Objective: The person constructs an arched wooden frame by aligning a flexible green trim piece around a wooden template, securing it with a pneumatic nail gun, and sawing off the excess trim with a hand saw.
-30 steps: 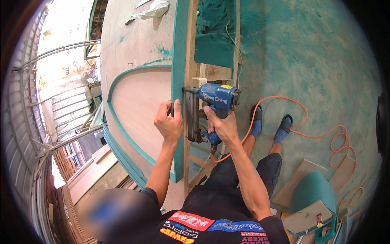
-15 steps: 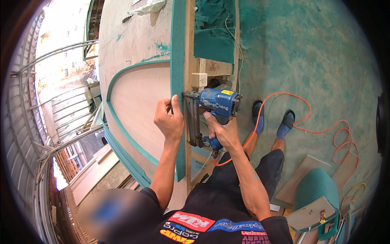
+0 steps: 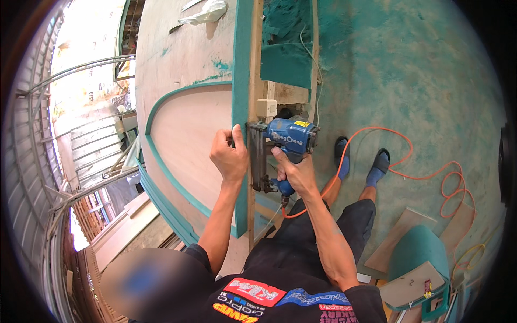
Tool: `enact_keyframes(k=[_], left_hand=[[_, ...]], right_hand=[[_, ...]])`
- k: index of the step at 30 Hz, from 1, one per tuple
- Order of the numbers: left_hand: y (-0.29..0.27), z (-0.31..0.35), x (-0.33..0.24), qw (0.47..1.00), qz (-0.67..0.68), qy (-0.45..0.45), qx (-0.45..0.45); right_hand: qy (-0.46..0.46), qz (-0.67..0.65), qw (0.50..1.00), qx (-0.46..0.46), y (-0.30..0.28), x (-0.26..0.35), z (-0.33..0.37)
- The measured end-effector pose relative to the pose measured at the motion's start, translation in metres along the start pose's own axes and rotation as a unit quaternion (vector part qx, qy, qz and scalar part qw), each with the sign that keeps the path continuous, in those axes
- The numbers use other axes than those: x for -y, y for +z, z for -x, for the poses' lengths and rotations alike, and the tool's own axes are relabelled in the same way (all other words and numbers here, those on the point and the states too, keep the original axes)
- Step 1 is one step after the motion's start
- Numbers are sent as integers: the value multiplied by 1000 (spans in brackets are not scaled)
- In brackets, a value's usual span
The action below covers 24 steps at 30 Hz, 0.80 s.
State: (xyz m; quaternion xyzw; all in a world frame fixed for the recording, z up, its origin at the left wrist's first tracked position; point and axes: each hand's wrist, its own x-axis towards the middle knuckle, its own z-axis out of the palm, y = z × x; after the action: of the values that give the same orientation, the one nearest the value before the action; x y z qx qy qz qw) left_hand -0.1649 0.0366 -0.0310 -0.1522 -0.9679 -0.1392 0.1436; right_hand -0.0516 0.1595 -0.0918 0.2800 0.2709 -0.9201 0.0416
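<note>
My right hand [image 3: 298, 173] is wrapped round the handle of a blue nail gun [image 3: 291, 134] with a dark magazine. The gun lies sideways, its nose against the long edge of a green-faced board [image 3: 242, 64] on the workbench. My left hand [image 3: 230, 155] is at the other side of that board, across from the nose, with curled fingers and the thumb raised. Whatever the left fingers hold, if anything, is hidden. Beside this hand, a curved green strip [image 3: 161, 99] stands on the pale bench top [image 3: 177, 54] and meets the green board.
An orange air hose [image 3: 398, 132] runs from the gun across the green floor. A white electrical box [image 3: 266, 107] sits by the gun on the bench frame. Wood panels [image 3: 401, 239] and a green curved piece [image 3: 420, 250] are at lower right. A plastic bag [image 3: 207, 12] lies on the bench.
The bench and my left hand sit slightly farther right in the picture. The nail gun stays at the board's edge, in my right hand's unchanged grip.
</note>
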Motion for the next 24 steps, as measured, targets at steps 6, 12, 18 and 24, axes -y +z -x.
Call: enact_keyframes(k=[6, 12, 18, 24], left_hand=[[1, 3, 1, 997, 58, -43, 1], [4, 3, 2, 997, 72, -39, -8], [-5, 5, -1, 996, 87, -28, 1], [-5, -5, -10, 999, -34, -11, 18]], right_hand=[[2, -5, 1000, 12, -6, 3, -3], [34, -25, 999, 24, -12, 1, -8], [57, -92, 994, 28, -57, 16, 5], [46, -60, 992, -102, -120, 57, 36]])
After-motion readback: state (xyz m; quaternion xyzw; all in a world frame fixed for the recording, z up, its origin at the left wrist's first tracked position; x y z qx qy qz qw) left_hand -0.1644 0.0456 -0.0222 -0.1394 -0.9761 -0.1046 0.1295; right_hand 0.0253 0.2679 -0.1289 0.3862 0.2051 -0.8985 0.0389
